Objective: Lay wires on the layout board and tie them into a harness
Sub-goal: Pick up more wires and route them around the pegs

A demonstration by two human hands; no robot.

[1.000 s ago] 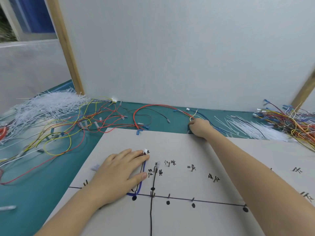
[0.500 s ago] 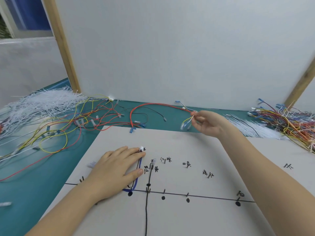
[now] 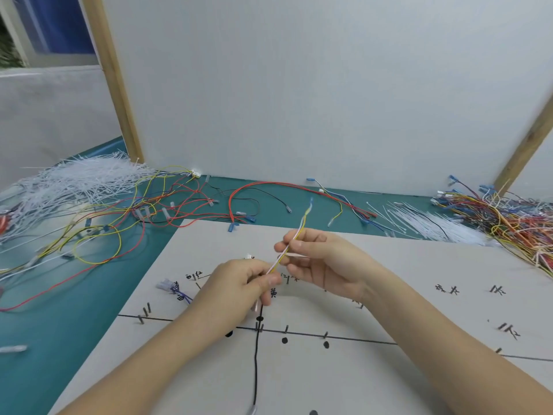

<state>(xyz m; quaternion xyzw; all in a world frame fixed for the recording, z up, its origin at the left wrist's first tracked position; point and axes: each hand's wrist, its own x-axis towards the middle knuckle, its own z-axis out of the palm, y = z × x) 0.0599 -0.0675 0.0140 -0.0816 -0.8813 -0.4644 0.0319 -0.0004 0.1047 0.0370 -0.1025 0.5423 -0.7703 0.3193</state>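
Note:
The layout board [image 3: 389, 295] is a pale sheet with black lines, dots and handwritten labels. Above its middle both hands hold one short yellow-and-white wire pair [image 3: 302, 227]. My right hand [image 3: 320, 262] pinches it near the upper part; its blue-tipped end points up and away. My left hand [image 3: 242, 287] grips the lower end, just above the board. A black wire [image 3: 255, 372] runs down the vertical line. A blue wire with a clear connector [image 3: 167, 285] lies left of my left hand.
Loose red, yellow and black wires [image 3: 125, 223] tangle on the teal table at the left, beside a heap of white cable ties [image 3: 74, 181]. More ties [image 3: 425, 223] and a multicoloured wire pile [image 3: 514, 217] lie at the right. A white wall panel stands behind.
My right hand brought the yellow-and-white wire from the table's far side to above the board. My left hand lifted off the blue wire and took hold of the wire's lower end.

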